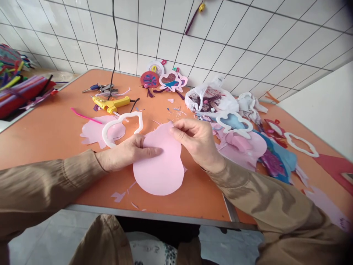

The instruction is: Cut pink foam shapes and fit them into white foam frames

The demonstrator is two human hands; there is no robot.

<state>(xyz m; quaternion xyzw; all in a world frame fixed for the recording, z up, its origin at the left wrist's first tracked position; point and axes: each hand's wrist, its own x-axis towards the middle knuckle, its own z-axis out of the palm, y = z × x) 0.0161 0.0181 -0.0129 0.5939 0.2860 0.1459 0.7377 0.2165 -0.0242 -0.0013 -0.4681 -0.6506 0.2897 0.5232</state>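
Observation:
A pink, curvy-edged cutout (158,173), thin like felt or foam sheet, is held up above the table's front part. My left hand (128,151) grips it at the left edge, thumb lying across its face. At its upper right edge my right hand (194,141) pinches the cutout between thumb and fingers. Just beyond my left hand is a white wavy-edged frame (135,117); I cannot tell whether the hand touches it. Under that frame lies a scrap of pink sheet (92,129), with a bright pink pipe cleaner (85,116) across it.
A yellow glue gun (111,104) with a dark cord lies behind my left hand, near pliers (107,88). Finished ornaments (171,79) lean on the tiled wall. On the right are a plastic bag (212,97), another white frame (234,123), and pink and blue sheets.

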